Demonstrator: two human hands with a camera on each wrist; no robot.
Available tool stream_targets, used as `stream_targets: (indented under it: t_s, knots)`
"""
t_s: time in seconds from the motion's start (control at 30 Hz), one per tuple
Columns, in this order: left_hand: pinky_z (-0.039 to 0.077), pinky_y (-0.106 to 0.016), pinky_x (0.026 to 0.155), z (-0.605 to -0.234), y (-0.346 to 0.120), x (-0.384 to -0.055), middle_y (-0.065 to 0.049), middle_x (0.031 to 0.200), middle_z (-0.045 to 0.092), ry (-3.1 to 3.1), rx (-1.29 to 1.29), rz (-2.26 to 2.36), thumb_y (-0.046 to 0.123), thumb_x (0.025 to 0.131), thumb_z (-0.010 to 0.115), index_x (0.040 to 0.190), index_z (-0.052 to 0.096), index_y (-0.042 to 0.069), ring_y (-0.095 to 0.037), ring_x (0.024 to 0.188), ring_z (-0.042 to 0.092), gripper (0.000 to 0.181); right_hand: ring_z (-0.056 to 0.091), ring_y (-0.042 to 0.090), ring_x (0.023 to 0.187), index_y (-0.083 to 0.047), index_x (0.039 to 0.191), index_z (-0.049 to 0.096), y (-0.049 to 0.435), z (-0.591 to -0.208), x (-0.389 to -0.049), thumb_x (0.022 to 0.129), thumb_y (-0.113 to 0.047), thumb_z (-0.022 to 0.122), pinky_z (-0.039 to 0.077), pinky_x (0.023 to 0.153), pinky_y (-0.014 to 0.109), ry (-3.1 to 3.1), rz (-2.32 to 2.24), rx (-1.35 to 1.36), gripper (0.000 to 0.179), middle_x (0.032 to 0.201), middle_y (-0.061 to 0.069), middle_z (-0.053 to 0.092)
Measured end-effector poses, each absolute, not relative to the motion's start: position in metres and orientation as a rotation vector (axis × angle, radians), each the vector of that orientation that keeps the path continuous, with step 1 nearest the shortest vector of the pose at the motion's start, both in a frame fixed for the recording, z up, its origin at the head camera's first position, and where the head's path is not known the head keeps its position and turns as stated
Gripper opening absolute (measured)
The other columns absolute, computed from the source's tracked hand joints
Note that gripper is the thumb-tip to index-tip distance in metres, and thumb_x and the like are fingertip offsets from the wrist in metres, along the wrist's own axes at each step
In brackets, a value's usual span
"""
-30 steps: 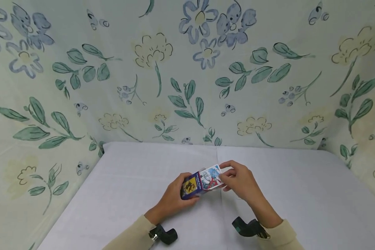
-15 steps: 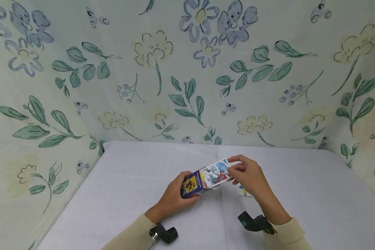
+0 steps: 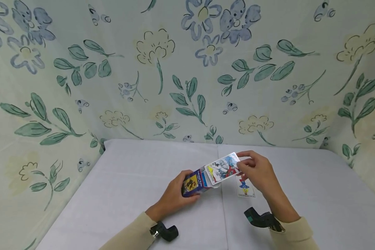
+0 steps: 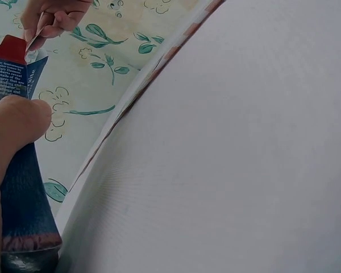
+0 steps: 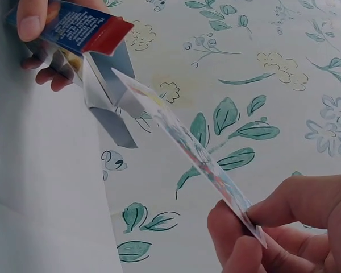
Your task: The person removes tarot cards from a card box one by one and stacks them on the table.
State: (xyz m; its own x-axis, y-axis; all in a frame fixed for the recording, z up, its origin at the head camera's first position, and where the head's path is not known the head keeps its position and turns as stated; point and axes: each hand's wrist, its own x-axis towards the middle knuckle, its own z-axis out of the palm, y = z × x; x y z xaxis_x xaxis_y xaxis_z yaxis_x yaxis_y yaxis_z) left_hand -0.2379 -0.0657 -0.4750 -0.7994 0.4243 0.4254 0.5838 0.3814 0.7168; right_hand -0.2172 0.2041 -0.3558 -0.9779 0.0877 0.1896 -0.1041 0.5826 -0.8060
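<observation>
My left hand (image 3: pixel 172 198) grips a small blue card box (image 3: pixel 192 184), tilted up to the right with its top flaps open. In the left wrist view the thumb lies along the side of the box (image 4: pixel 24 193), near its red flap. My right hand (image 3: pixel 260 173) pinches the end of a tarot-style picture card (image 3: pixel 222 168) between thumb and fingers. Seen from the right wrist, the far end of the card (image 5: pixel 187 151) is just outside the open mouth of the box. A second picture card (image 3: pixel 245 190) lies face up on the table, partly hidden by the right hand.
A white cloth (image 3: pixel 137 166) covers the table, with a crease running down its middle. Floral fabric (image 3: pixel 187 86) hangs behind and on both sides. Black wrist cameras (image 3: pixel 164 232) sit on both forearms, near the cuffs.
My right hand has drawn the picture card out of the box, up and to the right. More of the card lying on the table has come into view. The left hand has barely moved.
</observation>
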Motion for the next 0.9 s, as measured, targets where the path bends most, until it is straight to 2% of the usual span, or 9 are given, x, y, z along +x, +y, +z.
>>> stream_targets:
  t_s: [0.37, 0.73, 0.9]
  knots:
    - [0.048, -0.029, 0.087, -0.475, -0.066, -0.237, 0.007, 0.124, 0.053, -2.463, -0.914, -1.397, 0.03, 0.078, 0.081, 0.137, 0.039, 0.021, -0.008, 0.105, 0.053, 0.074, 0.065, 0.021, 0.068, -0.003, 0.126, 0.057, 0.215, -0.356, -0.218, 0.093, -0.015, 0.059, 0.053, 0.059, 0.025, -2.583, 1.336, -0.025, 0.035, 0.101, 0.02, 0.068]
    - [0.048, -0.03, 0.09, -0.475, -0.066, -0.237, 0.005, 0.126, 0.053, -2.472, -0.906, -1.375, 0.032, 0.078, 0.081, 0.137, 0.04, 0.019, -0.008, 0.107, 0.052, 0.074, 0.064, 0.028, 0.078, -0.004, 0.128, 0.056, 0.222, -0.353, -0.218, 0.091, -0.011, 0.056, 0.053, 0.061, 0.026, -2.574, 1.348, -0.063, 0.038, 0.103, 0.02, 0.066]
    - [0.048, -0.03, 0.089, -0.473, -0.065, -0.237, 0.006, 0.124, 0.053, -2.48, -0.896, -1.387, 0.032, 0.078, 0.081, 0.137, 0.04, 0.019, -0.008, 0.106, 0.053, 0.073, 0.063, 0.028, 0.077, -0.006, 0.129, 0.056, 0.224, -0.354, -0.219, 0.09, -0.01, 0.058, 0.054, 0.062, 0.028, -2.558, 1.319, -0.047, 0.039, 0.104, 0.02, 0.065]
